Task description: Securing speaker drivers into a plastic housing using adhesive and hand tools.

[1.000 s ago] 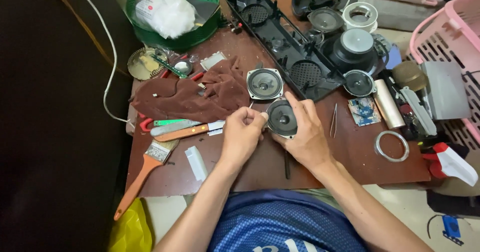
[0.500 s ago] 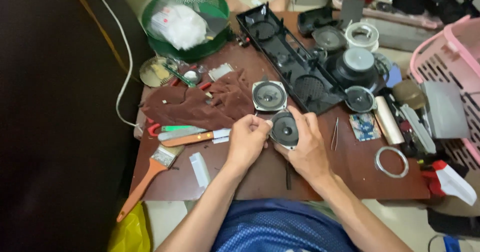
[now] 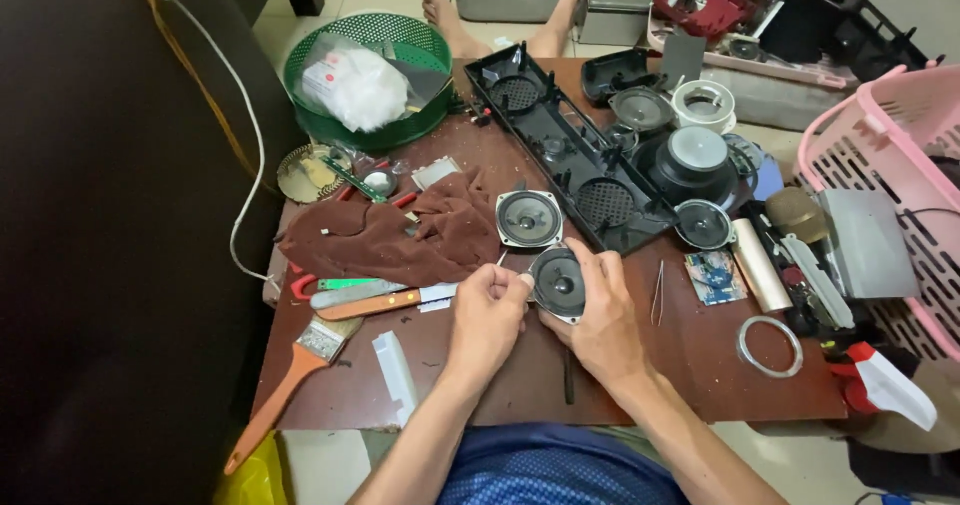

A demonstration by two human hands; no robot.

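Note:
My right hand point(image 3: 608, 327) holds a small round black speaker point(image 3: 558, 283) just above the brown table point(image 3: 700, 375), fingers wrapped around its right rim. My left hand point(image 3: 487, 317) pinches at the speaker's left edge with thumb and fingertips; whether something small sits between those fingers is too fine to tell. A second speaker with a square frame point(image 3: 528, 218) lies just beyond, next to a crumpled brown cloth point(image 3: 400, 235). A long black speaker housing point(image 3: 570, 155) runs diagonally behind them.
A knife point(image 3: 385, 303), pliers with red handles point(image 3: 305, 287) and an orange-handled paintbrush point(image 3: 285, 385) lie at the left. Tweezers point(image 3: 657, 293), a small circuit board point(image 3: 714, 277) and a clear ring point(image 3: 769, 346) lie at the right. A green basket point(image 3: 330, 115) stands behind, a pink basket point(image 3: 890, 155) to the right.
The camera view has tilted up and shifted, showing more of the far side. Both hands stay on the small speaker, which has turned slightly between them.

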